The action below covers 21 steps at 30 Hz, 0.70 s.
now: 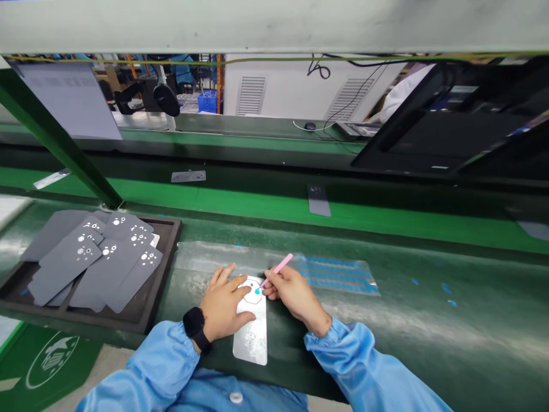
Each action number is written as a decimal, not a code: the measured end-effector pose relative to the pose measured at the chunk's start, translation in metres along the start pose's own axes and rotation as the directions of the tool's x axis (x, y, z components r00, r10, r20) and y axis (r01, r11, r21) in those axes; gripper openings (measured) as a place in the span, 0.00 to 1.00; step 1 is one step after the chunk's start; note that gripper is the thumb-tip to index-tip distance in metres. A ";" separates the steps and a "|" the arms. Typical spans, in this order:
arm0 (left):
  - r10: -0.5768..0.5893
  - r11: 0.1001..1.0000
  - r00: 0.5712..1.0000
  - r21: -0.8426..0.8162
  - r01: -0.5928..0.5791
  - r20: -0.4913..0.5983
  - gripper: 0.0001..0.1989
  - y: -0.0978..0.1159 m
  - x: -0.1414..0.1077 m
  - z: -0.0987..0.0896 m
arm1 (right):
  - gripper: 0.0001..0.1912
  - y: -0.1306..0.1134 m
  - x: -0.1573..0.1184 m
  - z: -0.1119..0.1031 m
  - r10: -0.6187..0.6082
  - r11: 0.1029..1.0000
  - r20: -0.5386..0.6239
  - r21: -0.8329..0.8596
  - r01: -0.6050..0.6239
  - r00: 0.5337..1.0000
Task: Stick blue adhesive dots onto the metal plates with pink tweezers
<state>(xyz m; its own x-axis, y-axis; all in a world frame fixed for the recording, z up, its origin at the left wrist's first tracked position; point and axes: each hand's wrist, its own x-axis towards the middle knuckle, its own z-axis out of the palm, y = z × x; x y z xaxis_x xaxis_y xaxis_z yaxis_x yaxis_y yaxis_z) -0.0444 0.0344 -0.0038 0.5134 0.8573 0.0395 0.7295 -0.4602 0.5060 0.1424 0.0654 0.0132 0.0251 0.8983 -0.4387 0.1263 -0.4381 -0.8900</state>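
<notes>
A pale phone back panel (251, 343) lies on the green bench in front of me, its camera-hole end pointing away. My left hand (225, 303) rests flat on its left side with fingers spread, the index fingertip near the camera area. In my right hand (291, 292) a pair of pink tweezers (281, 265) is pinched, tips at the camera area beside a small blue round sticker (257, 291). Whether the tips still grip the sticker is too small to tell. Right of that hand lies a clear sheet with rows of blue stickers (338, 273).
At the left, a dark tray (169, 252) holds a pile of grey phone back panels (111, 263). Beyond the bench runs a green conveyor belt (257, 200) carrying spaced panels, one grey panel (318, 199) among them. Blue scraps (446, 287) lie at right. A slanted green post (64, 137) rises at left.
</notes>
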 end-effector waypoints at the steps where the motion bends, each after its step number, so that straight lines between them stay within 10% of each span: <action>1: 0.001 1.000 1.000 0.000 -0.001 -0.001 0.25 0.000 0.000 0.000 | 0.09 0.000 0.000 0.000 0.005 1.000 -0.004 0.003 -0.005 1.000; 21: 0.021 1.000 0.999 0.024 -0.020 -0.044 0.25 0.000 0.000 0.000 | 0.09 -0.008 -0.004 0.005 0.043 0.999 -0.048 -0.032 -0.044 0.998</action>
<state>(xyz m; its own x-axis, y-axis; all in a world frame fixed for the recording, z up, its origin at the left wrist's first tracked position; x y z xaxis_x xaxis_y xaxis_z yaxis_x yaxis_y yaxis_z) -0.0443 0.0340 -0.0039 0.5080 0.8568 0.0883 0.7299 -0.4826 0.4842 0.1365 0.0654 0.0217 0.0776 0.8793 -0.4700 0.1565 -0.4763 -0.8652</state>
